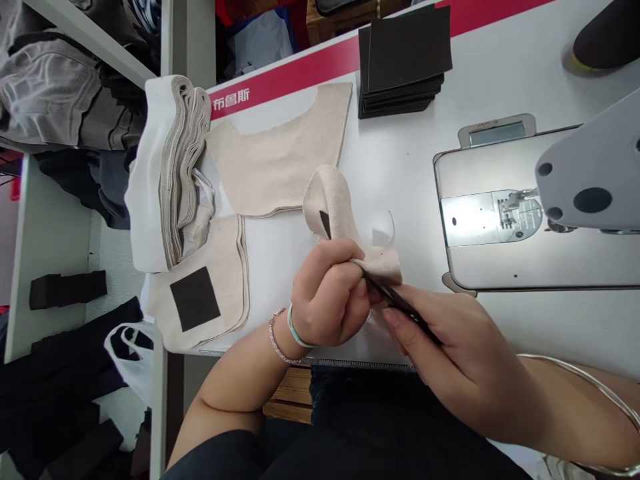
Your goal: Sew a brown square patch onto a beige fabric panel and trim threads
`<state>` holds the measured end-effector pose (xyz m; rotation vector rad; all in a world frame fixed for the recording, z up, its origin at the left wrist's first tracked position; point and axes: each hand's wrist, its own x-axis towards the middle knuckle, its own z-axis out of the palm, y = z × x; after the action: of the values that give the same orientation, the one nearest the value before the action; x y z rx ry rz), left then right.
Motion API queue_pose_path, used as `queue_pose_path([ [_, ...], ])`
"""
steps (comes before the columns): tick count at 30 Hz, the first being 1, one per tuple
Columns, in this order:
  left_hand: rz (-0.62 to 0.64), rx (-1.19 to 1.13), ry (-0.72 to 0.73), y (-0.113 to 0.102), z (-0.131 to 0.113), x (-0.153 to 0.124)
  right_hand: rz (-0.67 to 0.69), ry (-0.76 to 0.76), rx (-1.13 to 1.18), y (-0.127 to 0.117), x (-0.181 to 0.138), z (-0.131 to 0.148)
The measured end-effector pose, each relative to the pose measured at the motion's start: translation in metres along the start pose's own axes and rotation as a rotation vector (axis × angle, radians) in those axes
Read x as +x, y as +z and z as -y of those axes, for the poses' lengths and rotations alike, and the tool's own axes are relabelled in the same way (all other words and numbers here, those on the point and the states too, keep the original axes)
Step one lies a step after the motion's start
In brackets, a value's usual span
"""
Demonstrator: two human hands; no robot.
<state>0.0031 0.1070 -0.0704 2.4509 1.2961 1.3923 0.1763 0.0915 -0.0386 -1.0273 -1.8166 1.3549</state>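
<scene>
My left hand (pixel 327 293) is closed around a small beige fabric piece (pixel 334 200) that curls upward, a dark strip showing at its fold. My right hand (pixel 450 347) pinches a thin dark pointed tool (pixel 400 305), whose tip goes into the fabric beside my left thumb. Both hands hover over the near edge of the white table (pixel 400 153), just left of the sewing machine's plate. Bracelets circle my left wrist, and a thin bangle hangs on my right forearm.
A sewing machine (pixel 585 173) with a lit needle plate (pixel 495 220) stands at the right. A stack of dark squares (pixel 403 60) lies at the back. Beige cut panels (pixel 280 160), one bearing a dark patch (pixel 195 298), and a folded fabric pile (pixel 170 173) lie left.
</scene>
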Motion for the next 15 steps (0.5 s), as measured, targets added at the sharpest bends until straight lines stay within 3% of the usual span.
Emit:
queue_pose_path([
  [15,-0.003,-0.019,0.045,0.0012,0.0009,-0.0012,0.004,-0.028,0.025,0.0013,-0.0010,-0.0030],
])
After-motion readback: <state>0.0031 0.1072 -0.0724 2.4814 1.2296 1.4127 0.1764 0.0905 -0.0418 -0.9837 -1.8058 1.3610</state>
